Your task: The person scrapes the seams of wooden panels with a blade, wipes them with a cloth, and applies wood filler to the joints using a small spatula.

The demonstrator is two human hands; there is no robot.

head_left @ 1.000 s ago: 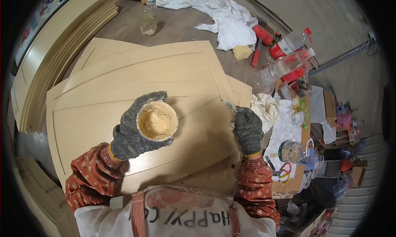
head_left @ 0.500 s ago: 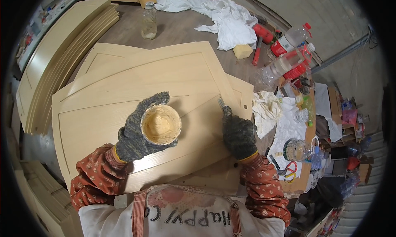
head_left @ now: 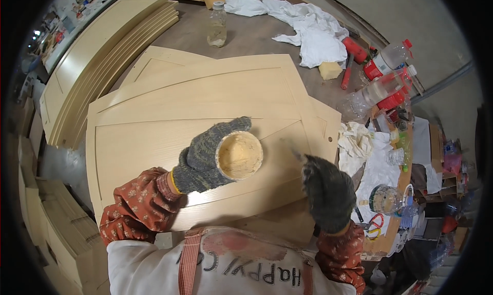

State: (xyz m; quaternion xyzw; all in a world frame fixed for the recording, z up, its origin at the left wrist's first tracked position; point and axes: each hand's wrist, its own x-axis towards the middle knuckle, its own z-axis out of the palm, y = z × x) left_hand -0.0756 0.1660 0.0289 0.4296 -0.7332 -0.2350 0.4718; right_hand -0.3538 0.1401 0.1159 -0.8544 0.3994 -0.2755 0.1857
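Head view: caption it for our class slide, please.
Over a pale panel, left hand holds a paste tub; right hand, a blurred tool.

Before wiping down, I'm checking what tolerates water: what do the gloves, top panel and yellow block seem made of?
Gloves: matte knitted yarn, judging by the coarse, flecked grey stitch. Top panel: likely wood or wood-grained board, satin finish; fine grain and glare show. Yellow block: perhaps foam sponge, dull, with uneven edges; too small to be sure.
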